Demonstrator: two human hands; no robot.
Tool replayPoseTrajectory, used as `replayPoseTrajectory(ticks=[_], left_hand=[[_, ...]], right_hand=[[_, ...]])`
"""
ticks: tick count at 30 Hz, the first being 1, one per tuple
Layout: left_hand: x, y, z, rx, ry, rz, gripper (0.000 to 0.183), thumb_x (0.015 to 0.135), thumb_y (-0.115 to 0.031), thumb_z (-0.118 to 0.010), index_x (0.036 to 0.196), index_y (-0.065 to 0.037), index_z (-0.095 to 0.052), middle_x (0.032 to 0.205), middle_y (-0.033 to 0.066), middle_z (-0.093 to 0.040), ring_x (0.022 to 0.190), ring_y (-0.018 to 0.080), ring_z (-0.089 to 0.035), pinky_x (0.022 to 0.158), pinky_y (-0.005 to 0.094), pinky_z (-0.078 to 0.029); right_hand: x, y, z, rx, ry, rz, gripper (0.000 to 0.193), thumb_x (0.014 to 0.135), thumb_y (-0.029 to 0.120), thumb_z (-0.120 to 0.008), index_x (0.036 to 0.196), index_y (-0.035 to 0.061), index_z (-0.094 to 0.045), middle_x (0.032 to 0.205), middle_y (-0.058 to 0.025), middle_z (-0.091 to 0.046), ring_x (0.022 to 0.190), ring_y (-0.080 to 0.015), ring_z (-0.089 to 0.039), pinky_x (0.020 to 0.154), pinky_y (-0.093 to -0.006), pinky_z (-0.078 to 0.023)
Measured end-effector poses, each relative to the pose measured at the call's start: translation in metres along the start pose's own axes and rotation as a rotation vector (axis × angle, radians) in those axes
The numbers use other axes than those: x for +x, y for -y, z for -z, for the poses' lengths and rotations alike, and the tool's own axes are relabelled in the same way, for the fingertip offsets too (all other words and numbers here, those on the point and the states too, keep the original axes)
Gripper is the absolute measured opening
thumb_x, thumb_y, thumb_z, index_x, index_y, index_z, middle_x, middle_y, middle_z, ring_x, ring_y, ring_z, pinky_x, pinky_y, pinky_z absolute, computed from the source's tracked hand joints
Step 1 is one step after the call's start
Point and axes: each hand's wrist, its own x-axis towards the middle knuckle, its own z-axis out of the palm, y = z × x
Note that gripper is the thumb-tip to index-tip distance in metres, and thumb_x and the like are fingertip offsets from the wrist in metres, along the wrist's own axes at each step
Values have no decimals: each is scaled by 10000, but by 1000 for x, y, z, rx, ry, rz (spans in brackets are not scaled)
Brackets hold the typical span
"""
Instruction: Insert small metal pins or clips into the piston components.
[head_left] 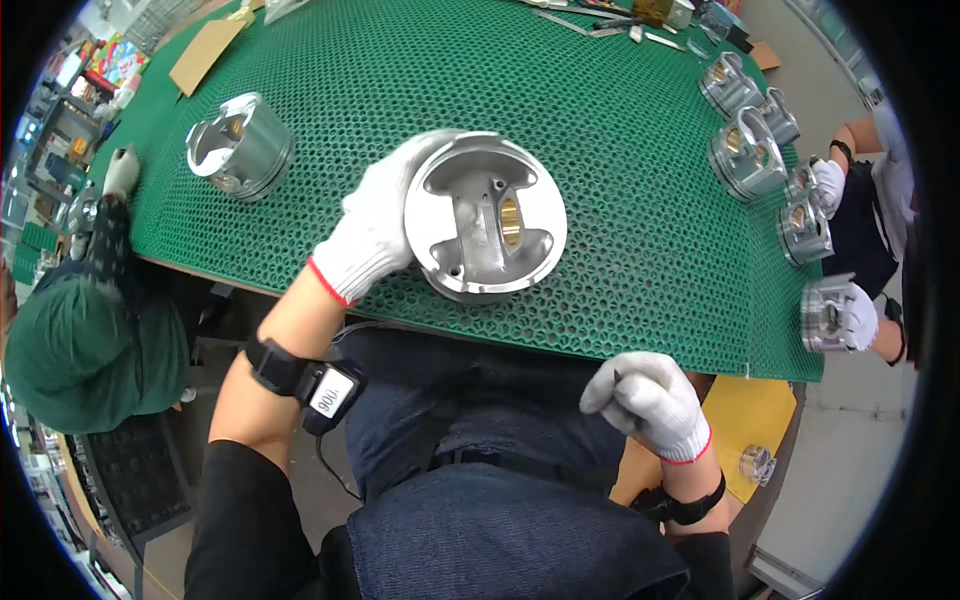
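A large silver piston [484,225] tilts at the near edge of the green mat, its hollow underside facing me. A brass-coloured bushing [511,222] shows in its pin bore. My left hand [380,215], in a white knit glove with a red cuff, is closed on the piston's left side; the fingertips are hidden behind it. My right hand [655,400], gloved the same way, hovers over my lap just off the table edge. Its fingers are curled with the thumb against them, and a small dark tip shows there, too small to name.
Another piston [243,148] stands on the green perforated mat [620,240] at left. Several pistons [748,155] line the right side, where a co-worker's gloved hands [828,187] touch some. Tools [640,33] lie at the far edge. A person in a green cap [75,350] works at left.
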Motion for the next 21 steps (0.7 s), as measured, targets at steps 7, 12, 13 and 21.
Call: replayPoseTrajectory(ticks=[7,12,13,21], left_hand=[[-2,-99,-51,791,87,-552,454,695,-155,-706,1132,-75,-609,1149,89,-643,1119,312,-605,1023,430,-455],[4,-105,-57,792,109,-498,436,704,-158,-695,1126,-83,-616,1145,83,-646,1101,310,-611,985,431,-475],[5,-104,-58,797,104,-486,430,705,-162,-693,1122,-85,-620,1137,84,-650,1096,309,-614,973,427,-481],[42,-107,-60,821,296,-359,321,776,-251,-691,1047,-81,-661,988,113,-683,937,312,-669,820,406,-547]], right_hand=[[16,9,16,-20,-190,35,368,945,308,-516,861,-24,-649,650,-4,-530,533,-53,-424,474,-222,-336],[42,16,12,-115,-169,167,367,940,322,-490,881,-10,-634,588,31,-478,475,-19,-381,418,-191,-289],[41,16,14,-62,-172,100,269,941,239,-524,879,15,-660,637,-28,-535,575,-103,-508,531,-275,-414],[35,19,6,-1116,-243,662,186,860,252,-652,770,91,-626,665,-95,-612,596,-303,-635,550,-401,-523]])
